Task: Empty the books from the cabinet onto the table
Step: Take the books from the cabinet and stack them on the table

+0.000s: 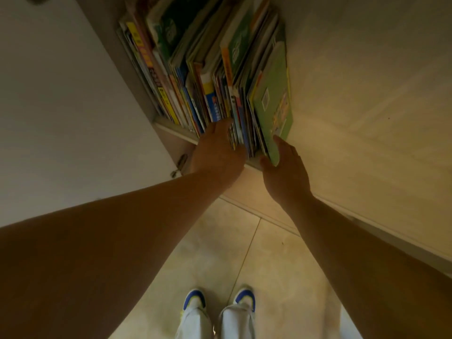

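Books (215, 77) sit packed upright in the cabinet (171, 129); thin, floppy, slick, so we bracket a bunch: left hand (217, 152) flat on spines, right hand (285, 171) pinching the green book (274, 104).

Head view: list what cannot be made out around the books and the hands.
- Left hand fingertips: buried among the books.
- Right hand fingers: behind the light green book.
- Book tops: cut off by the upper edge.
- Spine titles: blurred.
- Table: out of frame.
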